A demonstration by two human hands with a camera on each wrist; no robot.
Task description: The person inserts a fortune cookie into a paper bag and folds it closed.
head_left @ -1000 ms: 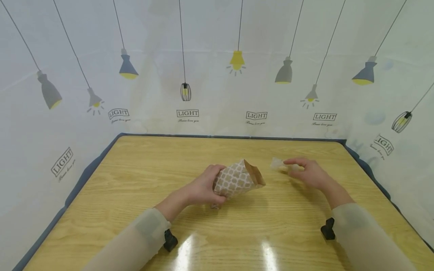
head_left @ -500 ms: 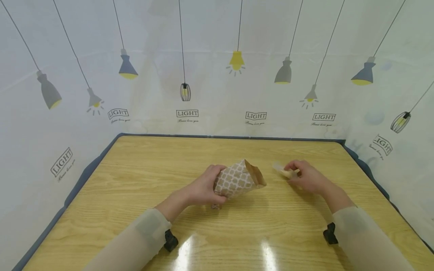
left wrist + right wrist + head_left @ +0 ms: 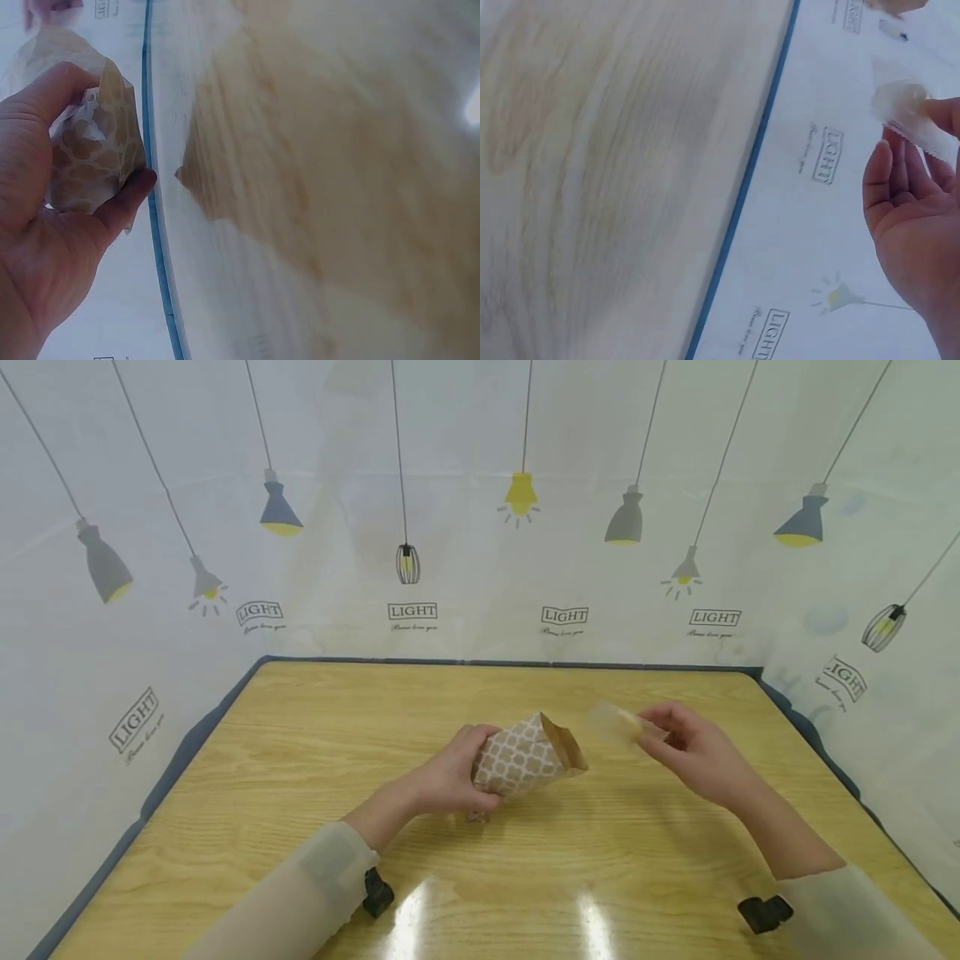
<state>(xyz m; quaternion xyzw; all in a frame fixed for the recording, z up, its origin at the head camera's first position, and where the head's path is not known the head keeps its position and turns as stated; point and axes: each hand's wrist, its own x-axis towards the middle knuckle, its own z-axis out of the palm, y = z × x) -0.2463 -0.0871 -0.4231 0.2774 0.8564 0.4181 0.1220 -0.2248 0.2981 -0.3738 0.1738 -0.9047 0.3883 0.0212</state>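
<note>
The left hand (image 3: 450, 772) curls round the closed end of the bag (image 3: 528, 760), thumb on top and fingers beneath, holding it tipped on the table (image 3: 300, 752) with its open mouth raised and facing right. In the left wrist view the same hand (image 3: 45, 225) wraps the patterned paper (image 3: 94, 150) between thumb and fingers.

Just right of the bag's mouth, lifted clear of the table, is the packet (image 3: 617, 724), a small clear wrapper. The right hand (image 3: 693, 756) pinches its near end between thumb and fingertips, the other fingers loosely bent, so the packet sticks out leftward toward the bag without touching it. The right wrist view shows the packet (image 3: 911, 112) above the palm (image 3: 915, 217).

The packet is pale and blurred, and what it holds cannot be made out. The bag's inside is in shadow. The right thumb is cut off at the edge of the wrist view, and both wrist views smear the table.
</note>
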